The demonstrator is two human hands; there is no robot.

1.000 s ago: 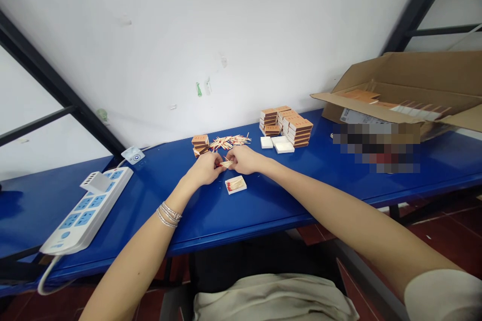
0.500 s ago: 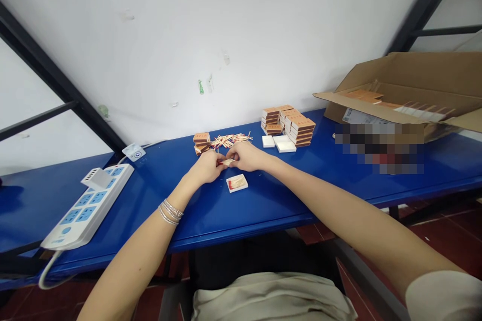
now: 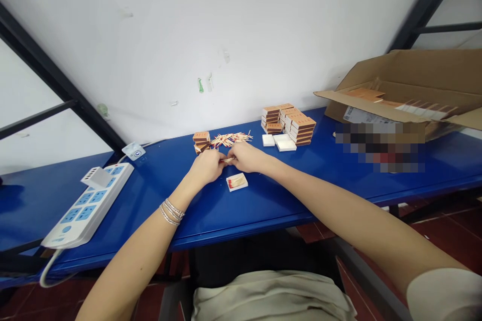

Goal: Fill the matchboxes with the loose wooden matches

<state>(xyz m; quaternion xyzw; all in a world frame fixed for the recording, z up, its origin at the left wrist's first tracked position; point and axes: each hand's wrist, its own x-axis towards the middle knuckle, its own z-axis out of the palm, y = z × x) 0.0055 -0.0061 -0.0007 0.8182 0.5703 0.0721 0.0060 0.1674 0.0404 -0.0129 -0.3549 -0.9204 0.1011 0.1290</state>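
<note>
Several matchsticks [image 3: 228, 160] are pinched between my left hand [image 3: 208, 166] and my right hand [image 3: 246, 157], just above the blue table. Both hands are closed, with the fingertips almost meeting; the match heads are mostly hidden by my left fingers. Just in front of my hands lies a white matchbox tray [image 3: 237, 188] with red-headed matches in it. Behind my fingers is a loose heap of matches [image 3: 231, 139]. A short stack of matchboxes [image 3: 201, 137] stands beside the heap, to the left.
Stacked matchboxes [image 3: 297, 123] stand at the back right, with white trays [image 3: 285, 145] before them. A cardboard box [image 3: 414, 77] sits at the far right, beside a blurred patch. A power strip [image 3: 88, 205] lies at the left on the blue table [image 3: 263, 205].
My hands have drawn slightly closer together around the matches, and less of the bunch shows between the fingers. The tray and the stacks stay where they were.
</note>
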